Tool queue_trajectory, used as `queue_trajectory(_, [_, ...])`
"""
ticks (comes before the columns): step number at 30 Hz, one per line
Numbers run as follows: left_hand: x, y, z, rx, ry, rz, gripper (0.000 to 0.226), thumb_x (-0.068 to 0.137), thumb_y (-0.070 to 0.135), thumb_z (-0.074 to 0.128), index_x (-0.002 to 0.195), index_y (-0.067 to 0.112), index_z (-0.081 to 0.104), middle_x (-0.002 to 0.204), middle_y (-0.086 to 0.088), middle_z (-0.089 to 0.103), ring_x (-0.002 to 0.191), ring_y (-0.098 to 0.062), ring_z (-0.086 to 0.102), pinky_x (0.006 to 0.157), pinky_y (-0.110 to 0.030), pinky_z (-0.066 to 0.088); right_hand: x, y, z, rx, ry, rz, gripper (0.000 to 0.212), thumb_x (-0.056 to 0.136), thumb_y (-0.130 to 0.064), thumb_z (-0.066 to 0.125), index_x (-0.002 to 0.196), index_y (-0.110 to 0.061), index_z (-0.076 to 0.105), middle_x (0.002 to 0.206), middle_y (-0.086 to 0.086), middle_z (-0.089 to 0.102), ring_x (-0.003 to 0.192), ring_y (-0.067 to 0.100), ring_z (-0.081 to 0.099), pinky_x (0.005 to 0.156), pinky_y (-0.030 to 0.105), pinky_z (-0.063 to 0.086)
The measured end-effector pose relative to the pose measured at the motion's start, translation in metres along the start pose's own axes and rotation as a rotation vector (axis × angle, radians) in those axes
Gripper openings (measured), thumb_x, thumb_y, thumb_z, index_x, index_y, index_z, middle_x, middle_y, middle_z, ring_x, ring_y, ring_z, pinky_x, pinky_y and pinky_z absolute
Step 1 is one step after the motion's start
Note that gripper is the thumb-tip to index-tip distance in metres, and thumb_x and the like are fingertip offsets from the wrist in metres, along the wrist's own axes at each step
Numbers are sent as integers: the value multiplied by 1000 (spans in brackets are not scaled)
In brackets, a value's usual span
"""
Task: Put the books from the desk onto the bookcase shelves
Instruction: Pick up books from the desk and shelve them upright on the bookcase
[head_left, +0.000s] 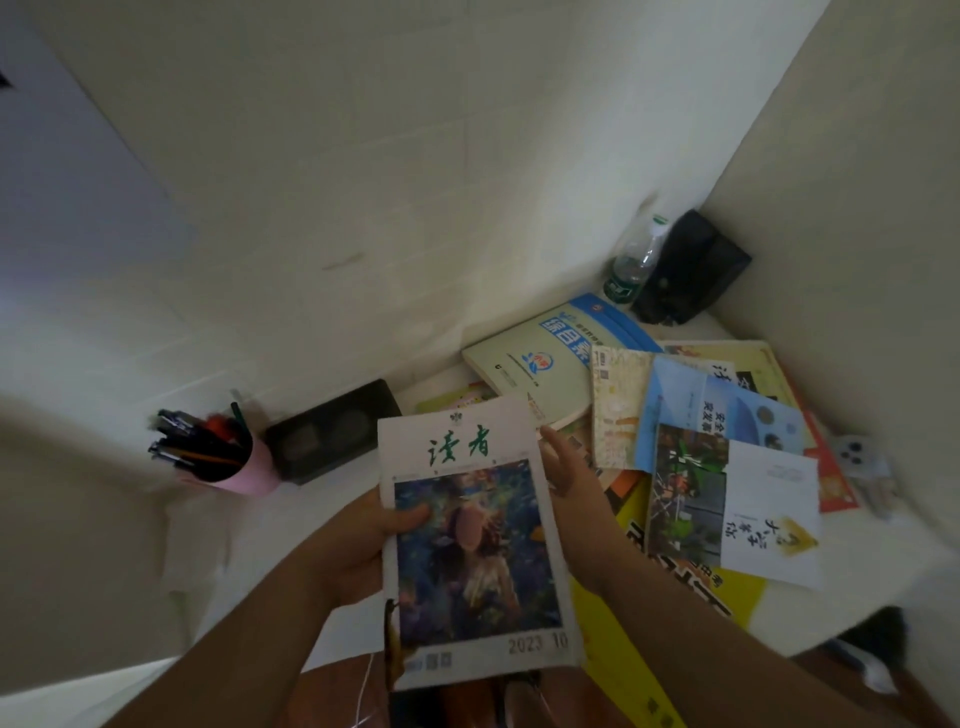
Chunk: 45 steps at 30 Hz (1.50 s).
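White magazine with green title characters and a painted cover held above the white tabletop: left hand grips its left edge, thumb on the cover; right hand, fingers straight, touches the right edge. Behind, right: a scattered pile of at least six overlapping books. Black box; black pouch; clear bottle. Pink cup holds many pens.
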<state>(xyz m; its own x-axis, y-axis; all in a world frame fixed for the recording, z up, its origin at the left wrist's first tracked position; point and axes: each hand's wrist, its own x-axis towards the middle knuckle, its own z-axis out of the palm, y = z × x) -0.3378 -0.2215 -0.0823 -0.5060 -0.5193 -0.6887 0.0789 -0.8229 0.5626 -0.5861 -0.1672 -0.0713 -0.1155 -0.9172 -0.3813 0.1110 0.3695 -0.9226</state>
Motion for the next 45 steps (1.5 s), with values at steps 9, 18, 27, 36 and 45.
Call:
queue_trajectory(9, [7, 13, 7, -25, 21, 78, 48, 97, 3, 61, 144, 14, 57, 133, -27, 68, 122, -49, 66, 101, -69, 51, 0, 3, -1, 81, 121, 173, 21, 109, -22, 56, 119, -22, 75, 106, 14, 78, 84, 26, 74, 69, 35, 62])
queue_trajectory(18, [41, -7, 50, 87, -64, 14, 64, 89, -16, 61, 143, 18, 57, 134, -24, 68, 124, -48, 65, 103, -68, 50, -14, 23, -39, -63, 259, 287, 41, 102, -7, 64, 138, -26, 61, 109, 7, 73, 88, 24, 69, 74, 33, 58])
queue_trajectory(27, [84, -37, 149, 549, 0, 0, 46, 98, -10, 60, 128, 24, 66, 99, 5, 81, 86, -11, 77, 68, -31, 61, -57, 61, -126, 138, 579, 400, 26, 102, -4, 63, 120, -22, 70, 100, 6, 78, 86, 26, 77, 67, 37, 62])
queue_trajectory(36, [106, -43, 184, 703, 70, 67, 37, 101, -3, 61, 103, 34, 66, 85, 12, 80, 80, -3, 75, 55, -18, 56, -40, 126, -212, 725, 939, 683, 31, 96, -22, 72, 122, -27, 55, 116, 6, 68, 103, 27, 68, 88, 38, 59])
queue_trajectory(45, [129, -44, 166, 717, 218, 4, 46, 95, -16, 55, 109, 27, 67, 97, -15, 74, 76, -28, 63, 60, -33, 46, -9, 87, -233, 898, 804, 615, 44, 90, -26, 82, 122, -5, 61, 111, 29, 74, 98, 48, 75, 78, 66, 62])
